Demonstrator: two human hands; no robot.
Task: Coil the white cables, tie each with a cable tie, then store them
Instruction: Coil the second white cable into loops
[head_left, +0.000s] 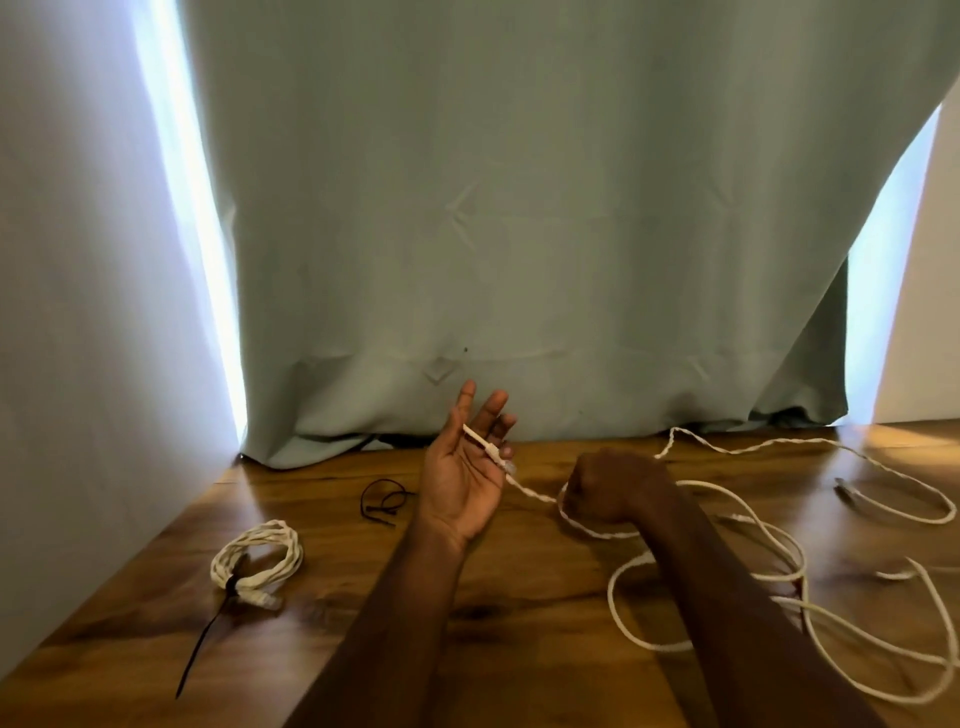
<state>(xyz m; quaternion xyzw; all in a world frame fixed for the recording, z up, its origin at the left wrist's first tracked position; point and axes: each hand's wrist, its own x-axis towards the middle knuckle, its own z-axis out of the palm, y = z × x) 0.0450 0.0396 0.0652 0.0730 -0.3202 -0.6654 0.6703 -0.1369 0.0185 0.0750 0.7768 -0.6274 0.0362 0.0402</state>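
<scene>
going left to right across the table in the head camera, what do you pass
Tied white cable coil → loose black cable ties → left hand, cable end lying across its open fingers → right hand, gripping the cable → loose white cable sprawled over the wooden table.

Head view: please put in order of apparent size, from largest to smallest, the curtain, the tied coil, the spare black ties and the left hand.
1. curtain
2. left hand
3. tied coil, though it looks close to the hand, so this order is unsure
4. spare black ties
</scene>
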